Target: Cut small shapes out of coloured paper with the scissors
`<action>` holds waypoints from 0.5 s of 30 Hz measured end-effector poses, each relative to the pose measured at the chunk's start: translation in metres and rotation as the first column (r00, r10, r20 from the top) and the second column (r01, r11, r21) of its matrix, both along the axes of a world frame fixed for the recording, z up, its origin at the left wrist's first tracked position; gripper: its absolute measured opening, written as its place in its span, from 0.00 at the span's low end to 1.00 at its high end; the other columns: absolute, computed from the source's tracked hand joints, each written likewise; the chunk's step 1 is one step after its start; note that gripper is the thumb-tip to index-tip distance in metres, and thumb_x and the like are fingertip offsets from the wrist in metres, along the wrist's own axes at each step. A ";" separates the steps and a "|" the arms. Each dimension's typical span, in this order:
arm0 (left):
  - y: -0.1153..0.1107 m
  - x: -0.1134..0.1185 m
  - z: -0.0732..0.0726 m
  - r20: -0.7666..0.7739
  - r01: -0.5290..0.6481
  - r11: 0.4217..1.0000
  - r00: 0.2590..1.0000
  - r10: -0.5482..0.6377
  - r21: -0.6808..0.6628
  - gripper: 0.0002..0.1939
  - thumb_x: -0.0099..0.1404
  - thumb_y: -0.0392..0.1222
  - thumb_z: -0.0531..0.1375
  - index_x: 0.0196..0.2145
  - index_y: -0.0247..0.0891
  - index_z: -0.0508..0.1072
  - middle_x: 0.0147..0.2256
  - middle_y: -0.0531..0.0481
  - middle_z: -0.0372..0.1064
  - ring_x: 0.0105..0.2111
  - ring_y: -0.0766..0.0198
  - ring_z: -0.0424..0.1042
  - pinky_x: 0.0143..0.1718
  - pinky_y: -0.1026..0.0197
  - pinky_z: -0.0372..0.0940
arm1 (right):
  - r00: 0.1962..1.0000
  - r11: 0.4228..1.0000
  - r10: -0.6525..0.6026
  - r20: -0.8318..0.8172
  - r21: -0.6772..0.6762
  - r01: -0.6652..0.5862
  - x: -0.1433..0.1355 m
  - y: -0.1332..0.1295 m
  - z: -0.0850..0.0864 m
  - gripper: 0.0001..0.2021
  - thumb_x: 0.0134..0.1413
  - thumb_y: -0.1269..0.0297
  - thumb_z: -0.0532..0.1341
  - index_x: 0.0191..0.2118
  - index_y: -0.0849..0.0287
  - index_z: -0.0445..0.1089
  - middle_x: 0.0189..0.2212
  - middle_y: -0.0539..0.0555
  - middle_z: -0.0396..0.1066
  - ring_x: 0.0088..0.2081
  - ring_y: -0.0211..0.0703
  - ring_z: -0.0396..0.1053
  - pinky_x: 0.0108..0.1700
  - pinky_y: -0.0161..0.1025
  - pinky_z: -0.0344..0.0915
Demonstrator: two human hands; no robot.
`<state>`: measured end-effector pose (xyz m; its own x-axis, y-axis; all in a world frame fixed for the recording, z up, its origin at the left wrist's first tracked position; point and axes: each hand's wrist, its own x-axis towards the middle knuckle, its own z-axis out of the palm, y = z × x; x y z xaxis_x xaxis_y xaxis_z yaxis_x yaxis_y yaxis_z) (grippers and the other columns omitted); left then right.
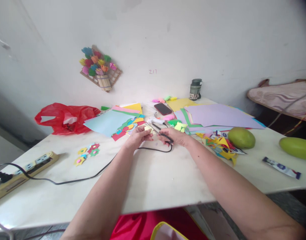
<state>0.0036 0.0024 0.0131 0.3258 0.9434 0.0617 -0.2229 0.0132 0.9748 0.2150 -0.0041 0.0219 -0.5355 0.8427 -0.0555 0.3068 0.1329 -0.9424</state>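
The right hand (176,136) is curling closed around the black handles of scissors (161,132), whose thin blades are pointing left toward the other hand. The left hand (138,136) is pinching a small pale yellow paper scrap (148,128) between fingertips and thumb, just at the blade tips; both hands are hovering low over the tabletop (153,180), near its far middle. A black cord (93,175) is looping under the right wrist and trailing left across the smooth white surface to a worn beige power strip (23,170) at the left edge.

Just beyond the hands, a white glue gun (155,120) is lying among flat, matte sheets of coloured paper (218,116), lilac, yellow, green and light blue, with curved cut-outs (126,128) heaped on the blue sheet. Small paper flowers (88,153) are lying flat to the left of the left arm. A dark phone (163,108) is resting on the sheets, and a green jar (195,89) is standing by the wall. A crinkled red plastic bag (65,118) is slumping at the far left. To the right, curly paper offcuts (221,146) are touching a smooth, oval green mango (241,137); a second mango (296,147) is lying well apart, with a narrow sachet (281,167) near it. A paper bouquet (100,68) is hanging on the wall.
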 end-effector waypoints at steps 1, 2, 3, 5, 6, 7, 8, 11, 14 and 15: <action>0.000 0.000 0.000 0.002 0.003 1.000 1.000 -0.003 0.001 0.24 0.43 0.50 0.76 0.27 0.33 0.70 0.24 0.48 0.75 0.21 0.66 0.73 0.29 0.62 0.71 | 1.000 1.000 -0.002 -0.001 -0.001 0.002 0.000 0.000 0.000 0.11 0.51 0.59 0.67 0.34 0.59 0.68 0.19 0.46 0.67 0.17 0.30 0.61 0.16 0.28 0.53; -0.001 0.000 0.001 0.004 0.006 1.000 1.000 -0.006 0.002 0.24 0.43 0.50 0.76 0.27 0.33 0.70 0.24 0.48 0.75 0.21 0.66 0.73 0.29 0.63 0.71 | 1.000 1.000 -0.004 -0.005 -0.003 0.004 -0.001 0.000 0.000 0.11 0.51 0.59 0.67 0.34 0.59 0.68 0.18 0.45 0.67 0.17 0.30 0.61 0.16 0.28 0.53; -0.001 0.000 0.001 0.004 0.007 1.000 1.000 -0.007 0.002 0.24 0.43 0.50 0.76 0.27 0.33 0.70 0.24 0.48 0.75 0.21 0.66 0.73 0.30 0.63 0.71 | 1.000 1.000 -0.008 -0.008 -0.005 0.008 -0.001 0.000 0.000 0.11 0.50 0.59 0.67 0.34 0.59 0.68 0.18 0.45 0.67 0.16 0.30 0.61 0.16 0.28 0.53; -0.001 0.000 0.001 0.008 0.007 1.000 1.000 -0.007 0.002 0.23 0.44 0.49 0.76 0.28 0.33 0.70 0.25 0.48 0.75 0.22 0.66 0.74 0.30 0.62 0.72 | 1.000 1.000 -0.016 -0.009 -0.014 0.016 -0.002 0.001 0.000 0.11 0.50 0.59 0.68 0.34 0.59 0.68 0.18 0.45 0.66 0.16 0.30 0.60 0.16 0.28 0.53; -0.001 0.000 0.001 0.009 0.007 1.000 1.000 -0.007 0.002 0.22 0.45 0.49 0.75 0.28 0.33 0.70 0.25 0.48 0.75 0.22 0.66 0.74 0.31 0.62 0.72 | 1.000 1.000 -0.019 -0.009 -0.017 0.018 -0.002 0.001 0.000 0.11 0.50 0.59 0.68 0.34 0.59 0.68 0.18 0.45 0.66 0.16 0.30 0.61 0.16 0.28 0.52; -0.001 0.000 0.000 0.012 0.009 1.000 1.000 -0.009 0.004 0.22 0.45 0.48 0.75 0.28 0.33 0.70 0.25 0.48 0.75 0.22 0.66 0.74 0.30 0.62 0.71 | 1.000 1.000 -0.020 -0.010 -0.019 0.019 -0.002 0.001 0.000 0.12 0.49 0.59 0.68 0.34 0.59 0.68 0.18 0.45 0.66 0.16 0.30 0.61 0.16 0.28 0.52; 0.000 0.000 0.000 0.014 0.011 1.000 1.000 -0.011 0.007 0.21 0.46 0.48 0.75 0.29 0.33 0.71 0.25 0.47 0.75 0.23 0.66 0.74 0.30 0.62 0.71 | 1.000 1.000 -0.019 -0.014 -0.019 0.019 -0.003 0.001 0.000 0.12 0.49 0.59 0.68 0.34 0.59 0.68 0.18 0.45 0.66 0.16 0.30 0.61 0.16 0.28 0.53; 0.001 0.000 -0.001 0.021 0.013 1.000 1.000 -0.013 0.018 0.20 0.47 0.47 0.74 0.30 0.33 0.72 0.26 0.47 0.75 0.24 0.65 0.74 0.30 0.62 0.71 | 0.999 1.000 -0.015 -0.029 -0.022 0.014 -0.003 0.001 -0.001 0.12 0.49 0.59 0.69 0.34 0.59 0.68 0.18 0.44 0.66 0.16 0.30 0.61 0.16 0.28 0.54; 0.000 0.000 -0.001 0.028 0.005 1.000 1.000 -0.005 0.020 0.20 0.46 0.46 0.74 0.31 0.33 0.73 0.26 0.48 0.74 0.26 0.64 0.75 0.31 0.62 0.71 | 0.999 1.000 -0.014 -0.031 -0.025 0.013 -0.003 0.001 -0.001 0.12 0.49 0.60 0.69 0.35 0.59 0.68 0.17 0.44 0.66 0.16 0.30 0.60 0.16 0.28 0.55; 0.000 0.001 -0.001 0.030 0.002 1.000 1.000 -0.002 0.020 0.20 0.46 0.46 0.74 0.31 0.33 0.73 0.26 0.48 0.74 0.26 0.64 0.75 0.31 0.62 0.71 | 1.000 1.000 -0.014 -0.027 -0.024 0.013 -0.003 0.001 -0.001 0.11 0.49 0.60 0.69 0.35 0.59 0.68 0.17 0.45 0.66 0.16 0.30 0.60 0.16 0.28 0.54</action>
